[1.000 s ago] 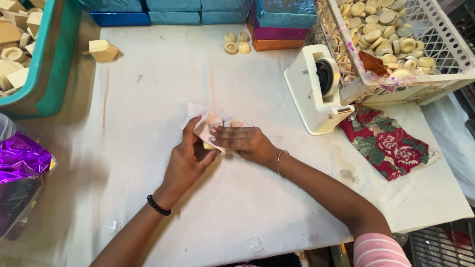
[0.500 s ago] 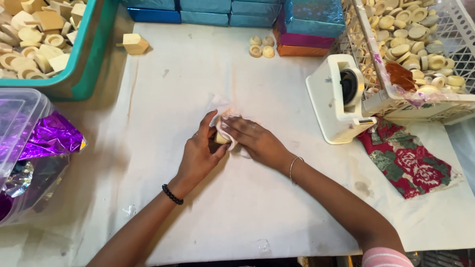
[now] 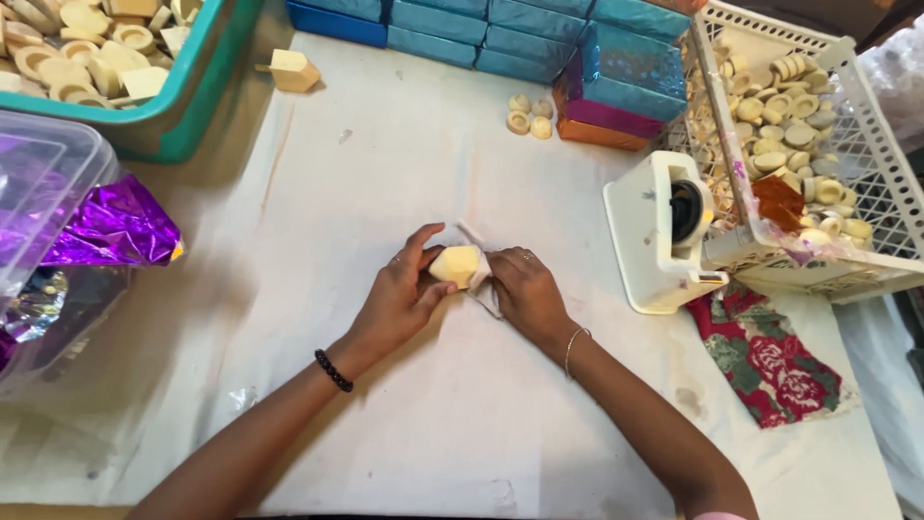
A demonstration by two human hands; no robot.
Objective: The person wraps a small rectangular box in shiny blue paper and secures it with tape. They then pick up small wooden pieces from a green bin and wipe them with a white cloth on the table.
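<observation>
- The thin white wrap [image 3: 484, 289] could slip or crease unevenly, because the faceted cream block [image 3: 455, 265] offers little flat surface to press against.
- The block sits mid-desk [image 3: 404, 173], pinched by left hand [image 3: 402, 297] fingers; right hand [image 3: 525, 294] fingers curl closed, apparently on the wrap.

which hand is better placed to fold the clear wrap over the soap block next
Probably the right hand: it rests on the clear wrap beside the soap block, while the left hand grips the block.
</observation>
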